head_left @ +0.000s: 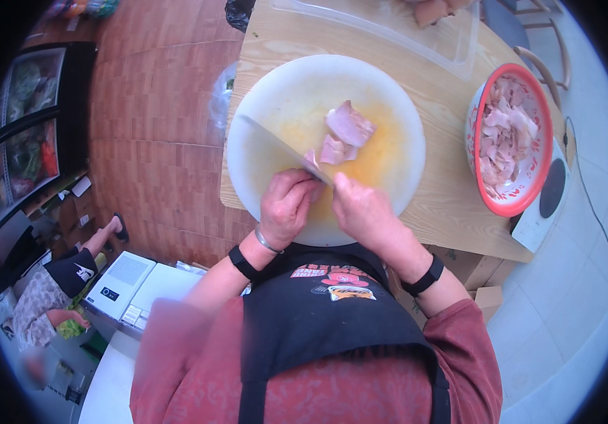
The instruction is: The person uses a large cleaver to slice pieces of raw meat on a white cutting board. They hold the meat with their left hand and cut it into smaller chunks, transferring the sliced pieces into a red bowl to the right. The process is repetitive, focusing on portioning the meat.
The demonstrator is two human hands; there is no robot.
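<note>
Just beyond left hand (288, 203), across knife (279, 143): meat pieces (350, 126).

- Reddish-brown plank flooring (163, 106) ran along the left, with visible seams.
- Pale bluish tiles (565, 297), with thin joint lines, spread across the right.
- A black-framed glass display case (36, 114) stood at far left.
- A light wood-grained table (452, 205) filled the upper middle.
- Chairs (538, 61) with curved wooden frames stood at upper right.
- Cool light lay on the tiles.

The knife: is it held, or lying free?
Held: the right hand wraps its near end, and the knife blade slants over the round white board.
</note>
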